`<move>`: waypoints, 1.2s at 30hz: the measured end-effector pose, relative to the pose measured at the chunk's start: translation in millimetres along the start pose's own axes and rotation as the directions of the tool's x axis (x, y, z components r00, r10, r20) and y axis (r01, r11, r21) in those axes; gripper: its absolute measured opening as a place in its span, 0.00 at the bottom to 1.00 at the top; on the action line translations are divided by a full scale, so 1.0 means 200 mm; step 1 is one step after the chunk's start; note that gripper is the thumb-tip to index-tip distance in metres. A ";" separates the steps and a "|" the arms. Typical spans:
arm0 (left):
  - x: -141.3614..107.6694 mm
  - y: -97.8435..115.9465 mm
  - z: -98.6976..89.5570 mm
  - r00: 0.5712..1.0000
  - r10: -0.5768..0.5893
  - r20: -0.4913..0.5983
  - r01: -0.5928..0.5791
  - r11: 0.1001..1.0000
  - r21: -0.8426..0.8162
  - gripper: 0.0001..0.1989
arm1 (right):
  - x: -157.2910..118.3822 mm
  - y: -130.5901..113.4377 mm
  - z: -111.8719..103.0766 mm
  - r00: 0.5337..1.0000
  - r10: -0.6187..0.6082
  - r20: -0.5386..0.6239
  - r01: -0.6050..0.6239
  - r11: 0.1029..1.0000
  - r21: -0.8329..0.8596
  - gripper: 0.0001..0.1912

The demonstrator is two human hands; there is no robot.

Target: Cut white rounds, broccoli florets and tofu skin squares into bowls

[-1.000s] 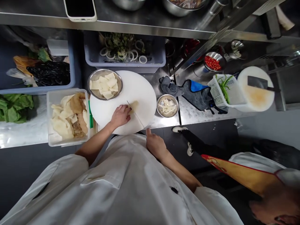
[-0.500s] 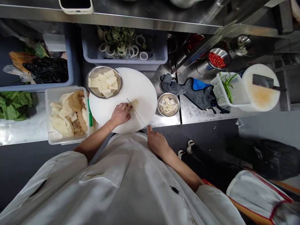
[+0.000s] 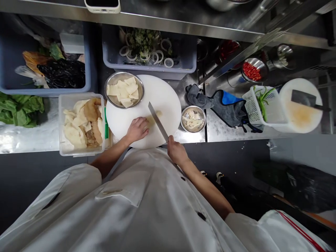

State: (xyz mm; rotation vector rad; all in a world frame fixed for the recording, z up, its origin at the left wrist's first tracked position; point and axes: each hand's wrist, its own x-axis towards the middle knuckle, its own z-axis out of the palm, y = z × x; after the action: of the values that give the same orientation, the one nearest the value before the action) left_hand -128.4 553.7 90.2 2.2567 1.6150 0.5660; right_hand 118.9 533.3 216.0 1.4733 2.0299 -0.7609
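Observation:
On the round white cutting board [image 3: 168,91], my left hand [image 3: 138,129] rests with its fingers curled at the edge of a thin pale slice [image 3: 151,121], partly hidden by the fingers. My right hand [image 3: 177,150] is wrapped round the handle of a kitchen knife [image 3: 158,122]. The blade slants across the board with its flat side showing, just right of the left fingers. A small pale bit [image 3: 159,113] lies past the blade. At the board's upper left stands a metal bowl [image 3: 141,91] of flat cream-coloured pieces [image 3: 126,90]. A smaller metal bowl [image 3: 204,119] with pale trimmings is to the right.
A clear plastic box [image 3: 62,140] of pale and brown pieces stands left. Blue-grey bins [image 3: 149,66] line the back under a steel shelf [image 3: 162,22]. Rightward lie grey cloths [image 3: 228,108], a white basket [image 3: 275,113] with green peppers, and another board [image 3: 296,122] with a cleaver [image 3: 303,98].
The knife has tilted, showing its flat side, and moved slightly up. My left hand has drawn back toward me from the slice's far part. The whole view has shifted a little.

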 end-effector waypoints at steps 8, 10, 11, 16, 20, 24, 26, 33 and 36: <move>-0.06 -0.03 0.04 0.997 -0.021 -0.074 0.017 0.999 -0.048 0.09 | -0.24 -0.13 -0.05 0.993 -0.043 0.106 0.043 0.999 0.001 0.20; -0.06 -0.03 0.05 0.997 -0.028 -0.077 0.023 0.997 -0.076 0.10 | -0.24 -0.14 -0.07 0.989 -0.024 0.144 0.024 1.000 0.001 0.20; -0.06 -0.03 0.05 0.996 -0.031 -0.079 0.024 0.996 -0.086 0.10 | -0.23 -0.15 -0.08 0.987 -0.015 0.161 0.016 1.000 -0.003 0.21; -0.05 -0.04 0.06 0.996 -0.003 -0.086 -0.005 0.995 -0.095 0.10 | -0.14 -0.15 -0.05 0.985 -0.021 0.170 0.024 1.000 -0.018 0.21; -0.04 -0.05 0.06 0.996 0.022 -0.085 -0.030 0.995 -0.097 0.10 | -0.01 -0.13 0.06 0.996 -0.025 0.087 0.030 0.998 -0.053 0.16; -0.09 -0.05 0.04 0.991 0.085 -0.107 -0.096 0.990 -0.099 0.11 | 0.02 -0.07 0.10 0.999 -0.031 0.028 0.032 0.999 -0.027 0.15; -0.14 -0.06 0.02 0.983 0.080 -0.165 -0.097 0.991 -0.096 0.14 | -0.04 -0.06 0.08 0.999 -0.040 0.013 0.041 0.999 -0.023 0.15; -0.27 -0.08 0.06 0.967 -0.050 -0.250 0.040 0.998 -0.047 0.09 | -0.26 -0.18 0.02 0.991 -0.086 0.105 0.098 0.989 -0.108 0.19; -0.27 -0.09 0.09 0.967 -0.065 -0.245 0.056 0.998 -0.041 0.10 | -0.27 -0.21 -0.01 0.983 -0.086 0.162 0.100 0.991 -0.083 0.21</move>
State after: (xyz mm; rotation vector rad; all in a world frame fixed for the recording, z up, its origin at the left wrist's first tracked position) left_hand -149.8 508.4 59.5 2.1745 1.7675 0.8806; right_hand 92.3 488.7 260.3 1.2346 1.9968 -0.7863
